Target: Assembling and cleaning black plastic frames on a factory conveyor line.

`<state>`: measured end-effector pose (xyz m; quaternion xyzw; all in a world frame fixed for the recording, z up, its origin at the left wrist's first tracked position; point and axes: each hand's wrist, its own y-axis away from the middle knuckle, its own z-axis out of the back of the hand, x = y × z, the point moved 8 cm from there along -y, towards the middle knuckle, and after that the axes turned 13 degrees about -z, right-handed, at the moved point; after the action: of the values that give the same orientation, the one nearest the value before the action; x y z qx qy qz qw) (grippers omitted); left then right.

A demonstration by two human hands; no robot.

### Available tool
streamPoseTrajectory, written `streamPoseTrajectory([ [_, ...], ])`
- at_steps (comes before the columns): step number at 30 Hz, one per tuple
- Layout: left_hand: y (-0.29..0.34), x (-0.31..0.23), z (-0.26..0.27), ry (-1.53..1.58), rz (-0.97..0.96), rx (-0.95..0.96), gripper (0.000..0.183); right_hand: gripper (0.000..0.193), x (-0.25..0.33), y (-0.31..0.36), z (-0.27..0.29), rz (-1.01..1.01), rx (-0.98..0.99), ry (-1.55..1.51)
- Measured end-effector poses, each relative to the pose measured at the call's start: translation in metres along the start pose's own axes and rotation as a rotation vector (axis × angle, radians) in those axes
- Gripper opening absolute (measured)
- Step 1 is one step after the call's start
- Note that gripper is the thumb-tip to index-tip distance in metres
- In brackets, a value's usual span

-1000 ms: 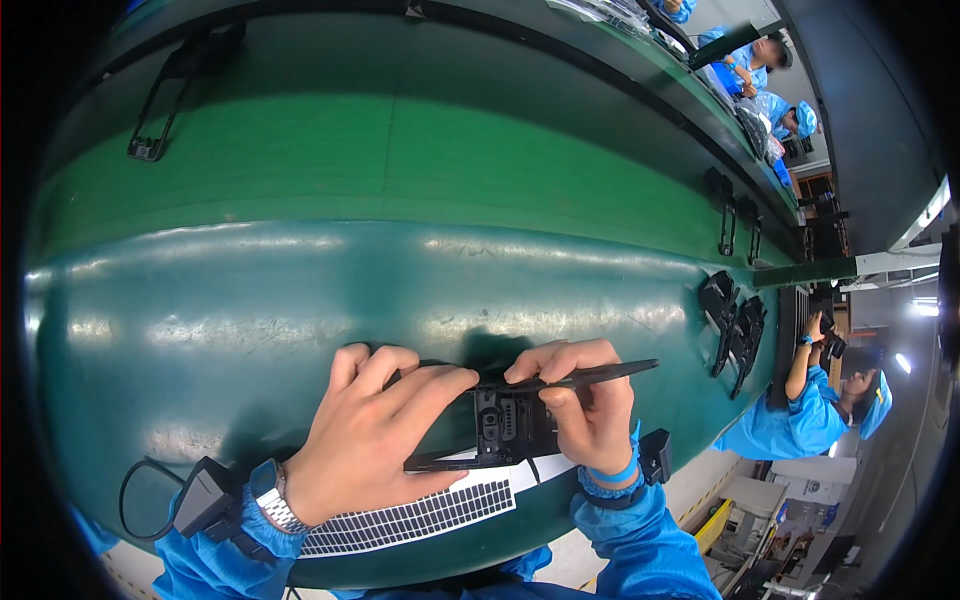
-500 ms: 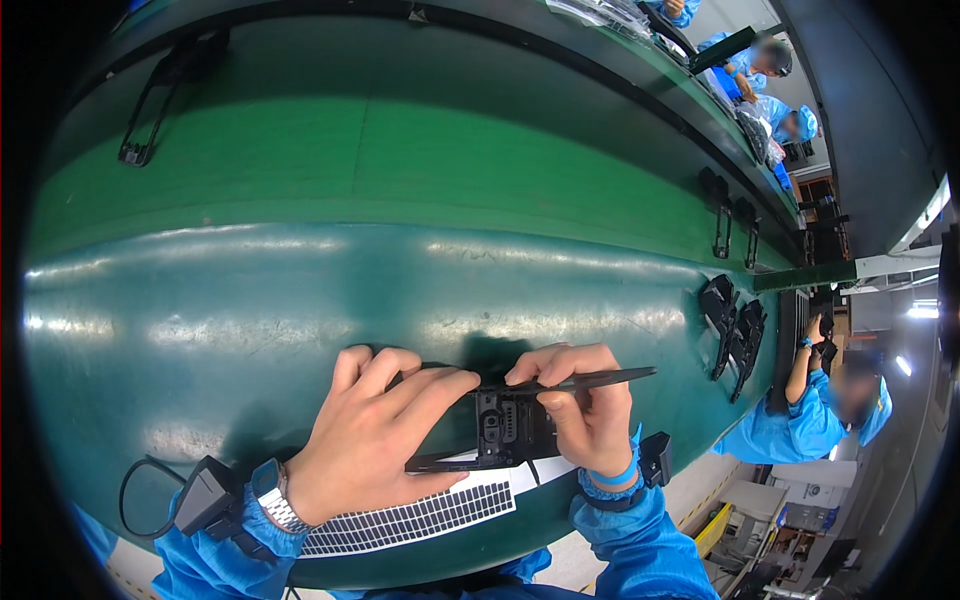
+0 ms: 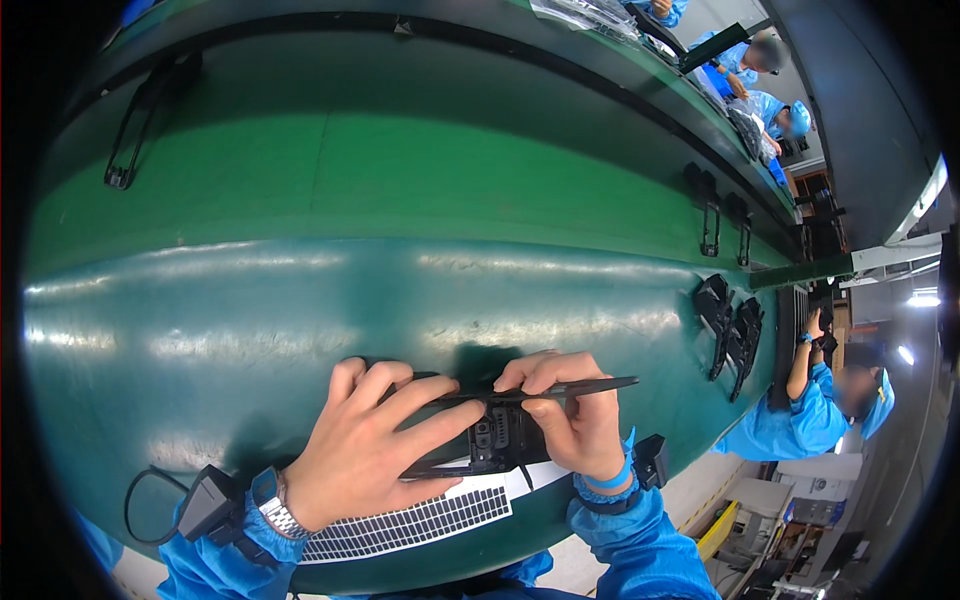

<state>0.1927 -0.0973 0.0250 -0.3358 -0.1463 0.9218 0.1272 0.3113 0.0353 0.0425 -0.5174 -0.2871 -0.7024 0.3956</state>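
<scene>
Leftward slides the black frame (image 3: pixel 119 177) on the far green conveyor belt (image 3: pixel 400 180), and the left hand (image 3: pixel 360 450) has splayed its index finger nearer! It grips across the left part of the black plastic housing (image 3: pixel 490 440), thumb near, fingers far; the right hand (image 3: pixel 575 415) pinches a thin black strip (image 3: pixel 610 384) along the far side, the housing just beyond a white gridded sheet (image 3: pixel 410 527) near the teal table's (image 3: pixel 300 340) near edge

Left fingers (image 3: pixel 440 428) cover part of the black frame (image 3: pixel 487 452) (its left stretch, apparently).
</scene>
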Motion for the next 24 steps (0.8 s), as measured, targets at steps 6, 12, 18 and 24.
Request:
streamPoseTrajectory([
  [6, 0.0001, 0.0007, -0.0009, 0.001, -0.004, 0.004, 0.065, 0.022, -0.0078, 0.0072, 0.0077, -0.012, -0.071, -0.108],
  [12, -0.0002, 0.0013, -0.0007, 0.011, -0.002, 0.001, 0.065, 0.023, -0.0012, 0.0057, 0.0051, -0.003, -0.034, 0.052],
  [18, -0.0005, 0.0016, 0.0001, 0.016, 0.005, 0.003, 0.064, 0.023, -0.0002, 0.0044, 0.0049, -0.029, -0.061, 0.076],
  [24, -0.0009, 0.0015, 0.0002, 0.021, 0.007, -0.002, 0.065, 0.023, -0.0021, 0.0042, 0.0069, -0.023, -0.109, 0.035],
])
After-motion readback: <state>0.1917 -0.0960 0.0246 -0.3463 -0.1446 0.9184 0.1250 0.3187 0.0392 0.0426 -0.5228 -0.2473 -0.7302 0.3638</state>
